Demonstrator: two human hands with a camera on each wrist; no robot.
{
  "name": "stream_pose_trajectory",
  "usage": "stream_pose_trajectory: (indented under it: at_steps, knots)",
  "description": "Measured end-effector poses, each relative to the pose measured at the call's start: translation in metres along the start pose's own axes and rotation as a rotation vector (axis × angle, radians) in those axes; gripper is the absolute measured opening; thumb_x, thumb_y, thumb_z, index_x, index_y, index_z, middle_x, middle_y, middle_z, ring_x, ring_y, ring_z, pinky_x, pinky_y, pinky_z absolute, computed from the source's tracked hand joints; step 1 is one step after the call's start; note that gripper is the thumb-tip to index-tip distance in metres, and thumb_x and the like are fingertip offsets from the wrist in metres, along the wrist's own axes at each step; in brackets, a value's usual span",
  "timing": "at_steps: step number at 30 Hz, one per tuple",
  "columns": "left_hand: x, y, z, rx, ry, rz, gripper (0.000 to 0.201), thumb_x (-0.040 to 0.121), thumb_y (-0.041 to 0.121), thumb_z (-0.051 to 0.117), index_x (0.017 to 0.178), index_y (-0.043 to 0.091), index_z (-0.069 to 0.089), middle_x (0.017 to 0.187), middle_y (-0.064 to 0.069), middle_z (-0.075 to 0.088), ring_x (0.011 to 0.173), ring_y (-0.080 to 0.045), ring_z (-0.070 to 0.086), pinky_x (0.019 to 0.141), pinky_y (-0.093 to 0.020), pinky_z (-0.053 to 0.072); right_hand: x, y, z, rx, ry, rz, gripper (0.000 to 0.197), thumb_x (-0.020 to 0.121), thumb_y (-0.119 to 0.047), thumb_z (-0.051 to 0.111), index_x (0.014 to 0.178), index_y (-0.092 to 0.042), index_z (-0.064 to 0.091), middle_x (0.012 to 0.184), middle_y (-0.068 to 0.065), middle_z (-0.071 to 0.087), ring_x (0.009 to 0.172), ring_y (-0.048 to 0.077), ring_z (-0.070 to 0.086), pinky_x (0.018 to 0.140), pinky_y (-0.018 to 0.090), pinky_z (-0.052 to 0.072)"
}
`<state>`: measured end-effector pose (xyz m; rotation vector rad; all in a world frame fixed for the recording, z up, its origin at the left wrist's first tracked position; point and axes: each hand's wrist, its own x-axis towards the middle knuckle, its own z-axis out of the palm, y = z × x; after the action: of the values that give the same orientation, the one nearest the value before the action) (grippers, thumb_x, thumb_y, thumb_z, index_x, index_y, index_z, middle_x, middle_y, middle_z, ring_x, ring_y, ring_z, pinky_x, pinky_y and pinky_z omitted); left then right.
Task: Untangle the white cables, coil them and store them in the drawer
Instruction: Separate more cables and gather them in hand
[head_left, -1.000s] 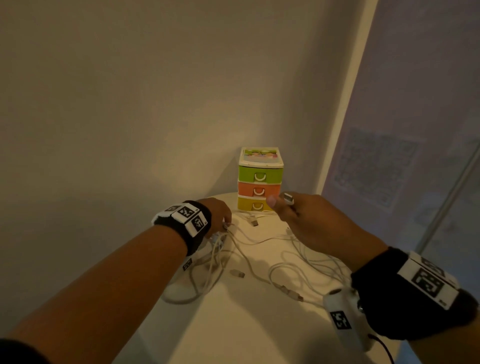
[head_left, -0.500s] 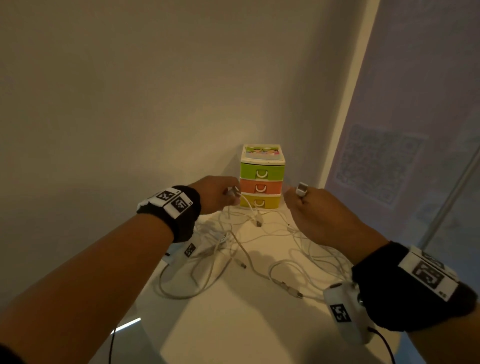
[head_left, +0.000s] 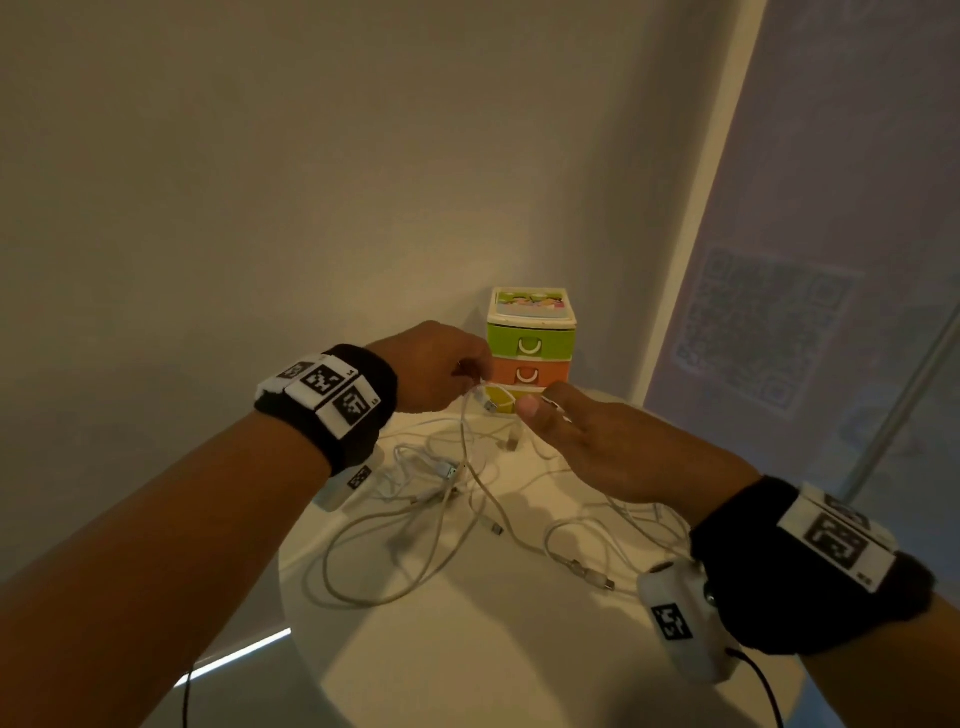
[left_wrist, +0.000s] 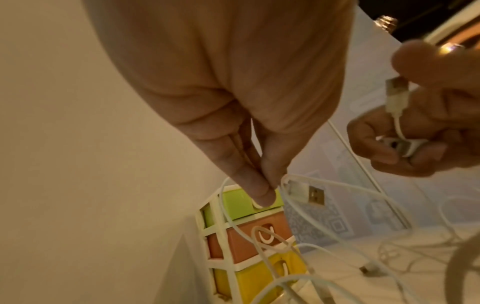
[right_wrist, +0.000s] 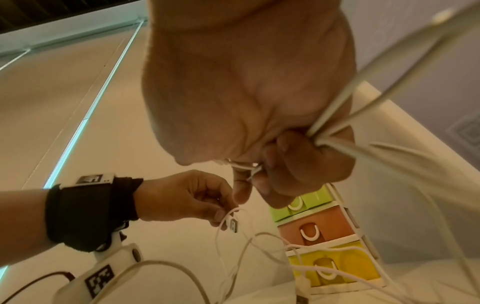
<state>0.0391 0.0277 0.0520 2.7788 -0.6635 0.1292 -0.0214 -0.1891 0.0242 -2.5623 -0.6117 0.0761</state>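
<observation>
- From the head view: the left hand (head_left: 436, 366) is pinching a white cable near its USB plug (head_left: 488, 402), which is dangling just below the fingertips; the right hand (head_left: 587, 441) is holding more cable just beside it, its thumb (head_left: 529, 404) pointing toward the plug; the rest of the white cables (head_left: 441, 499) are lying in a loose tangle on the round table (head_left: 467, 649) beneath both hands; the little drawer unit (head_left: 531, 345) is standing just beyond the fingers, all three drawers looking closed.
- From the left wrist view: the left hand's fingertips (left_wrist: 259, 193) are pressing together on the cable right next to the USB plug (left_wrist: 307, 194); opposite them the right hand (left_wrist: 426, 123) is gripping a second plug (left_wrist: 396, 94) under the thumb, with cable curled inside its fingers; I'd say drawing the hands apart slowly, following one strand at a time, is the way to go, since several loops are hanging between them.
- From the right wrist view: the right hand's fingers (right_wrist: 293, 164) are curling round a bundle of strands (right_wrist: 335, 127) running up past the palm; the left hand (right_wrist: 187, 197) is pinching the cable at the plug (right_wrist: 233, 225); strands are draping across the drawer unit (right_wrist: 319, 234) below the fingers, so lifting them clear first, rather than tugging, should be keeping it from tipping.
</observation>
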Motion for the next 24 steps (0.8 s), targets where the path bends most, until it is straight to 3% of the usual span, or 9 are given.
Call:
stream_pose_trajectory:
  at_steps: [3, 5, 7, 10, 13, 16, 18, 21, 24]
  knots:
    - [-0.002, 0.005, 0.000, 0.138, 0.033, 0.078, 0.024, 0.093, 0.014, 0.055, 0.114, 0.019, 0.067, 0.111, 0.000, 0.062, 0.101, -0.018, 0.058, 0.085, -0.023, 0.042, 0.005, 0.002, 0.004, 0.002, 0.042, 0.023, 0.076, 0.082, -0.083, 0.003, 0.120, -0.039, 0.052, 0.103, -0.007, 0.067, 0.094, 0.015, 0.060, 0.090, 0.037, 0.044]
    - [-0.004, 0.007, -0.002, 0.180, 0.025, 0.143, 0.023, 0.090, 0.017, 0.061, 0.112, 0.020, 0.068, 0.108, 0.002, 0.057, 0.096, -0.015, 0.056, 0.083, -0.022, 0.043, 0.006, 0.003, 0.004, 0.001, 0.115, 0.012, 0.063, 0.090, -0.075, 0.006, 0.085, -0.036, 0.056, 0.081, -0.007, 0.062, 0.077, 0.010, 0.056, 0.077, 0.031, 0.043]
    - [-0.005, 0.008, -0.004, 0.214, -0.004, 0.186, 0.025, 0.086, 0.019, 0.069, 0.111, 0.022, 0.070, 0.105, 0.006, 0.050, 0.090, -0.009, 0.051, 0.082, -0.020, 0.044, 0.007, 0.001, 0.002, 0.014, 0.188, -0.015, 0.063, 0.096, -0.066, 0.013, 0.073, -0.024, 0.054, 0.065, -0.005, 0.055, 0.063, 0.011, 0.051, 0.064, 0.028, 0.040]
    - [-0.007, 0.011, -0.005, 0.215, 0.024, 0.229, 0.028, 0.087, 0.020, 0.069, 0.115, 0.024, 0.070, 0.103, 0.007, 0.049, 0.089, -0.008, 0.050, 0.079, -0.018, 0.042, 0.011, 0.005, -0.001, 0.074, 0.265, 0.005, 0.062, 0.097, -0.063, 0.022, 0.079, -0.023, 0.065, 0.060, -0.010, 0.054, 0.060, 0.006, 0.051, 0.058, 0.025, 0.037]
    - [-0.010, 0.015, -0.005, 0.177, 0.036, 0.180, 0.038, 0.086, 0.015, 0.060, 0.123, 0.023, 0.064, 0.110, 0.007, 0.046, 0.101, -0.012, 0.052, 0.083, -0.018, 0.038, 0.014, 0.007, -0.002, 0.096, 0.287, -0.003, 0.060, 0.098, -0.060, 0.025, 0.091, -0.020, 0.069, 0.063, -0.009, 0.056, 0.059, 0.003, 0.051, 0.055, 0.021, 0.037]
    - [-0.007, 0.014, -0.008, 0.284, 0.084, 0.192, 0.034, 0.090, 0.011, 0.057, 0.121, 0.021, 0.066, 0.120, 0.000, 0.051, 0.105, -0.019, 0.055, 0.082, -0.023, 0.042, 0.015, 0.008, -0.003, 0.105, 0.311, -0.007, 0.056, 0.099, -0.056, 0.026, 0.073, -0.020, 0.060, 0.055, -0.008, 0.049, 0.048, 0.001, 0.047, 0.047, 0.012, 0.033]
    - [-0.003, 0.014, -0.011, 0.285, 0.161, 0.194, 0.027, 0.096, 0.020, 0.053, 0.119, 0.018, 0.068, 0.116, -0.006, 0.056, 0.103, -0.024, 0.057, 0.081, -0.027, 0.043, 0.017, 0.008, -0.002, 0.140, 0.327, -0.043, 0.053, 0.100, -0.056, 0.026, 0.066, -0.026, 0.054, 0.057, -0.008, 0.050, 0.050, 0.004, 0.045, 0.051, 0.019, 0.035]
    - [-0.001, 0.019, -0.016, 0.071, 0.257, 0.115, 0.030, 0.099, 0.029, 0.050, 0.120, 0.017, 0.066, 0.109, -0.006, 0.065, 0.098, -0.022, 0.060, 0.086, -0.032, 0.047, 0.021, 0.009, -0.002, 0.253, 0.367, -0.068, 0.053, 0.098, -0.059, 0.030, 0.077, -0.018, 0.056, 0.063, -0.003, 0.051, 0.053, 0.009, 0.043, 0.052, 0.029, 0.033]
    - [-0.004, 0.028, -0.018, -0.258, 0.307, 0.103, 0.020, 0.095, 0.030, 0.056, 0.112, 0.022, 0.064, 0.093, 0.004, 0.072, 0.079, -0.010, 0.066, 0.078, -0.027, 0.053, 0.025, 0.003, -0.004, 0.425, 0.447, -0.113, 0.037, 0.093, -0.053, 0.051, 0.096, -0.016, 0.055, 0.065, -0.018, 0.057, 0.056, -0.001, 0.052, 0.052, 0.014, 0.037]
